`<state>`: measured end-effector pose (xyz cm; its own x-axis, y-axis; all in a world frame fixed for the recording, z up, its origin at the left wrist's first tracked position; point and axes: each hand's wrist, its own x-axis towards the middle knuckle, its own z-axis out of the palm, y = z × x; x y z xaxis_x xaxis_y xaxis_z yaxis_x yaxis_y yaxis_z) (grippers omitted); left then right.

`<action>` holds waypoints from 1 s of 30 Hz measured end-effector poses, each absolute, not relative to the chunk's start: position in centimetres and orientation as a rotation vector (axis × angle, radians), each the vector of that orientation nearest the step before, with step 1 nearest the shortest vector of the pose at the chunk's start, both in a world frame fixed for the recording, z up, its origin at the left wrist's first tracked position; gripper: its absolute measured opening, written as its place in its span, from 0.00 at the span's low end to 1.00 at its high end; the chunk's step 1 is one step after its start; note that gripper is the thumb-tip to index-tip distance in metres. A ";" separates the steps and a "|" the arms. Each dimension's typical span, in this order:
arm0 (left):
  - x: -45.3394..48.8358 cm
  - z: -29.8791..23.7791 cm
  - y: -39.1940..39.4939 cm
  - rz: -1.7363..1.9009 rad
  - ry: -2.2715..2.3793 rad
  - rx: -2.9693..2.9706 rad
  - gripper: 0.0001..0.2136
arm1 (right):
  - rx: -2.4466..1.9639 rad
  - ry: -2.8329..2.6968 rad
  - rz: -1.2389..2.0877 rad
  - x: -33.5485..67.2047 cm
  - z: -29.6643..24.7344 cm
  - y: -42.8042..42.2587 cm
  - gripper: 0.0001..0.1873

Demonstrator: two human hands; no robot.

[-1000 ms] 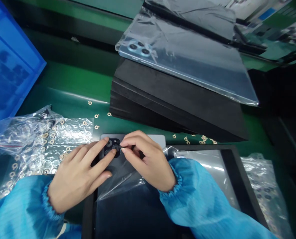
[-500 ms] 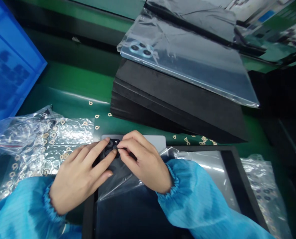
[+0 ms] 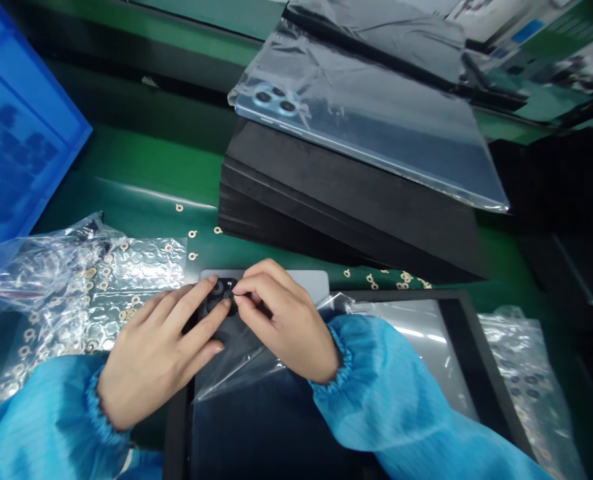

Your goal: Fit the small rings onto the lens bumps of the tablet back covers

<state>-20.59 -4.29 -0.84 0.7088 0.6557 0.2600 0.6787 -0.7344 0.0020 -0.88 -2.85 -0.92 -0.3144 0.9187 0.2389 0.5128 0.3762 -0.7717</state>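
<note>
Gray phone back [image 3: 306, 283] is being held steady at lower middle by the spread fingers of the left hand [image 3: 159, 353], while the right fingertips [image 3: 239, 297] are being pinched together on its black camera patch [image 3: 221, 298]; anything between them is hidden.

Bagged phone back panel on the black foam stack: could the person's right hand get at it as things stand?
Probably yes: the right hand works at the camera module near the foam stack, and nothing appears to stand between them. The bagged panel lies openly on top.
</note>
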 end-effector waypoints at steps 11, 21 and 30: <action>-20.7 -1.0 -4.4 -0.368 -1.111 -2.807 0.17 | -1.188 -1.643 0.921 -0.8 -1.3 -2.5 0.09; -21.9 -1.0 -4.2 -0.377 -1.046 -2.840 0.19 | -1.113 -1.613 1.232 1.0 1.2 -2.9 0.07; -24.3 -2.9 -3.9 -0.546 -0.999 -2.839 0.19 | -1.141 -1.568 0.689 6.4 7.7 -5.7 0.03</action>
<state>-24.27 -3.91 -2.92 0.7234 0.5905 0.3578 0.6200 -0.7836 0.0397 6.43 -5.66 7.66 -0.0169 0.9162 0.4004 0.3246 0.3838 -0.8645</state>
